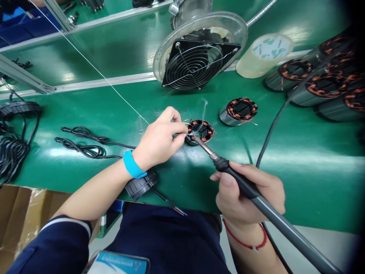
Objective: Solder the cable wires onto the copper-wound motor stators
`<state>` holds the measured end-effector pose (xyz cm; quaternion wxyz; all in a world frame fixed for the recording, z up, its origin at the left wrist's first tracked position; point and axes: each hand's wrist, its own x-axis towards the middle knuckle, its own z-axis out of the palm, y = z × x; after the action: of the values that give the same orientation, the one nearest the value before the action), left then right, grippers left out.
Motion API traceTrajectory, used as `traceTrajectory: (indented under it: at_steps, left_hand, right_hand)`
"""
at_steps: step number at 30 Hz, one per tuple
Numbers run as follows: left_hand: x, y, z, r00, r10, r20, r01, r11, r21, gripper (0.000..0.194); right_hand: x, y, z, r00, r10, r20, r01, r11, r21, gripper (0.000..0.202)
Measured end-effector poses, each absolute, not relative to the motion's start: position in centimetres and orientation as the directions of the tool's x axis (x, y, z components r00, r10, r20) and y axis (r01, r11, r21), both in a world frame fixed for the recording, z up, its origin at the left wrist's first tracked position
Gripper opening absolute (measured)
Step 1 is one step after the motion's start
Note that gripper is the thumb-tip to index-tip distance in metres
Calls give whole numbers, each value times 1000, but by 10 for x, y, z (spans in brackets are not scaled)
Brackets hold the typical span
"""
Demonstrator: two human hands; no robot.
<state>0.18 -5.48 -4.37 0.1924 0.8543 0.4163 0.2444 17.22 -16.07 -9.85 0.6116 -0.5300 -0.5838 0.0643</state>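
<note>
My right hand [248, 194] is wrapped round a soldering iron [245, 184], its metal tip touching the winding edge of a small motor stator [209, 131]. A thin wisp of smoke rises from the contact. At the stator's left rim, my left hand [164, 139] is closed in a pinch on a thin solder wire [108, 82], which runs up to the top left. Short coloured leads show by the fingertips; whether these are pinched too is hidden. Under my left wrist lies a black ribbed cap [142, 185] with a cable whose coloured ends are bare.
A second stator [239, 111] stands to the right, with several more [319, 89] behind it. A fan with a wire guard [196, 66] and a tape roll [264, 55] stand at the back. Coiled black cables [82, 148] lie left. A cardboard box [31, 217] is below the bench edge.
</note>
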Motion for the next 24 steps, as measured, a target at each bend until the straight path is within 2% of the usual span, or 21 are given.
traceTrajectory:
  at_steps: [12,24]
  left_hand:
    - [1,-54,-44,533,808,253,604,-572,555,18]
    - [1,-53,-46,542,789,290,590,-603,537,18]
  right_hand:
    - [170,-160,-99,294,718,631,547,414,-727,19]
    - [171,-157,-99,290,706,646,523,449,-725,28]
